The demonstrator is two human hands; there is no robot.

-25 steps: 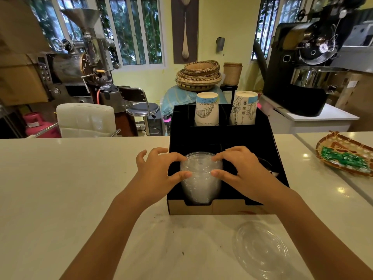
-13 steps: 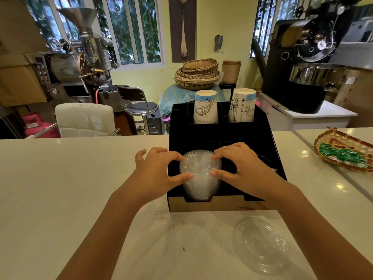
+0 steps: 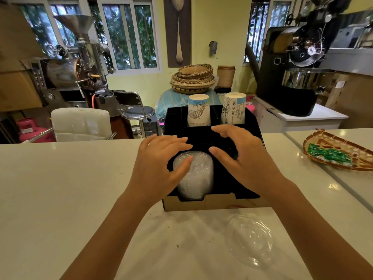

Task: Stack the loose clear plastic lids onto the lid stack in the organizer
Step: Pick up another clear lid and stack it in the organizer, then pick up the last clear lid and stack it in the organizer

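Observation:
A stack of clear plastic lids (image 3: 198,174) stands in the front left slot of a black cardboard organizer (image 3: 214,203) on the white counter. My left hand (image 3: 159,164) hovers over the stack's left side, fingers spread, its thumb tip resting on the top lid. My right hand (image 3: 240,156) is lifted just right of the stack, fingers apart and holding nothing. One loose clear lid (image 3: 249,239) lies flat on the counter in front of the organizer, under my right forearm.
Two paper cup stacks (image 3: 199,113) (image 3: 234,110) stand in the organizer's back slots. A woven tray with green packets (image 3: 335,152) sits on the counter at the right. Beyond the counter are a white chair (image 3: 80,124), a stool and roasting machines.
Both hands have let go of the lid stack and lifted up and apart; a second ago their fingertips pinched the stack's sides.

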